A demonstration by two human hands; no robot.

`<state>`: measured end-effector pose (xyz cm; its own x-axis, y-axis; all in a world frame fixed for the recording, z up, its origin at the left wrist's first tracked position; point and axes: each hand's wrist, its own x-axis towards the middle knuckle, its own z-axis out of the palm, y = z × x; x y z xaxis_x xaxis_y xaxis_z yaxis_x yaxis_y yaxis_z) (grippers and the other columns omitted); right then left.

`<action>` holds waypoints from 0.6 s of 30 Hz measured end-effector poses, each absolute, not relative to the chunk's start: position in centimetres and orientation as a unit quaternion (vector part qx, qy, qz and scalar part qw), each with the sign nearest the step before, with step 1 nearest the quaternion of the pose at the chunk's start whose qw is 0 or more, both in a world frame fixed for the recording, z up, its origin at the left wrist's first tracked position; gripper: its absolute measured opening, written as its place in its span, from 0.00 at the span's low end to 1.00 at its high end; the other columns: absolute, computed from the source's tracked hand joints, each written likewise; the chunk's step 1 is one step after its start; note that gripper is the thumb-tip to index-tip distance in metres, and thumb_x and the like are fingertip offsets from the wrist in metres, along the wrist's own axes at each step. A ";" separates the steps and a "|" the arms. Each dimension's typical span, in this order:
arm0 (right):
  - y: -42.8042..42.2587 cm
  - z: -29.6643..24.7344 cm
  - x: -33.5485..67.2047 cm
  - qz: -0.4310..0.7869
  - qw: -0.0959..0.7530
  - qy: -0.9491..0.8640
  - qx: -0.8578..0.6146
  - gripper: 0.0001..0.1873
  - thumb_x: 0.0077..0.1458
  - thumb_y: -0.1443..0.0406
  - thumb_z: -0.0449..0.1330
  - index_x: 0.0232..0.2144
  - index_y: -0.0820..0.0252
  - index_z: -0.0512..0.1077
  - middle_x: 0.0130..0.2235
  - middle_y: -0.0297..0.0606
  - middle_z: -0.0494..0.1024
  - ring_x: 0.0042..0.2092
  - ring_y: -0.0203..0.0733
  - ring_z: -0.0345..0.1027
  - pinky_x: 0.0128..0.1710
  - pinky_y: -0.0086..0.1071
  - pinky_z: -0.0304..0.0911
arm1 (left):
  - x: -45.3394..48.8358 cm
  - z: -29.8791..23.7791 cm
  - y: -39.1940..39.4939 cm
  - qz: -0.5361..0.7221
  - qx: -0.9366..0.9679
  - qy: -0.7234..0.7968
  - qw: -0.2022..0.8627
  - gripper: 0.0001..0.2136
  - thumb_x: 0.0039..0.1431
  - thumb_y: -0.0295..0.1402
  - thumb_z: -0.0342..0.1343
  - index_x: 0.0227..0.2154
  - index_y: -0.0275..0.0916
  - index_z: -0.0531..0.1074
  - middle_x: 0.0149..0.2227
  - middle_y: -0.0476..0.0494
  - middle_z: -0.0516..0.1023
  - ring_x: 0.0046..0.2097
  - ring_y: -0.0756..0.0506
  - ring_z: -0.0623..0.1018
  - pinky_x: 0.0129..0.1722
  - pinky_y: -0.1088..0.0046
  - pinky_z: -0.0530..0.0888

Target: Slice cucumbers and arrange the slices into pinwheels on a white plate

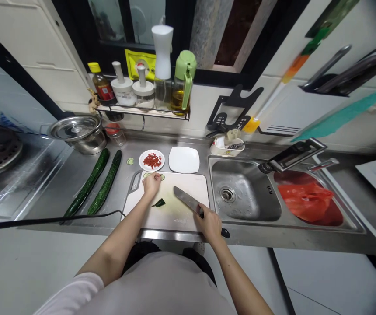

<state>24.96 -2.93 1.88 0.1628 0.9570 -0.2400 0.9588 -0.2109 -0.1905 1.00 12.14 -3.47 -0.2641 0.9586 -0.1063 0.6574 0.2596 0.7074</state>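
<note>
Steel counter (60, 179), R hand (210, 223) clenching blk-handled steel knife (186, 200), L hand (151, 184) bunched, round pale-green slice (162, 177) at its tips, hold unclear

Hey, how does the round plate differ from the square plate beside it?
The round plate has a circular rim; the square plate has four rounded corners. The square plate looks wider than the round plate. Both are white, behind the cutting board.
</note>
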 end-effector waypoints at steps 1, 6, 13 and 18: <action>-2.9 1.8 25.0 -0.155 -0.001 0.628 0.763 0.21 0.56 0.59 0.55 0.52 0.53 0.70 0.40 0.38 0.79 0.42 0.42 0.71 0.39 0.30 0.58 | 1.1 -3.5 12.2 0.274 0.545 0.745 0.272 0.08 0.53 0.36 0.55 0.33 0.43 0.76 0.31 0.48 0.80 0.36 0.46 0.76 0.43 0.68 0.66; -2.9 1.8 25.3 -0.159 0.004 0.622 0.767 0.21 0.56 0.60 0.55 0.52 0.54 0.70 0.40 0.39 0.79 0.43 0.42 0.71 0.40 0.29 0.58 | 1.7 -3.7 12.7 0.253 0.573 0.738 0.252 0.09 0.54 0.33 0.53 0.35 0.42 0.77 0.30 0.47 0.80 0.37 0.45 0.76 0.46 0.66 0.64; -2.5 2.0 25.0 -0.160 0.003 0.623 0.765 0.19 0.57 0.60 0.55 0.51 0.53 0.70 0.40 0.38 0.79 0.41 0.42 0.72 0.39 0.30 0.58 | 1.7 -4.2 12.9 0.218 0.634 0.716 0.193 0.11 0.55 0.32 0.50 0.34 0.41 0.78 0.36 0.42 0.80 0.44 0.40 0.75 0.47 0.63 0.62; -2.2 1.8 24.7 -0.162 0.007 0.626 0.762 0.18 0.57 0.58 0.55 0.49 0.53 0.71 0.39 0.38 0.79 0.41 0.42 0.72 0.38 0.30 0.58 | 1.5 -4.3 12.6 0.208 0.667 0.698 0.159 0.12 0.57 0.33 0.49 0.34 0.41 0.79 0.38 0.39 0.79 0.45 0.40 0.74 0.49 0.61 0.62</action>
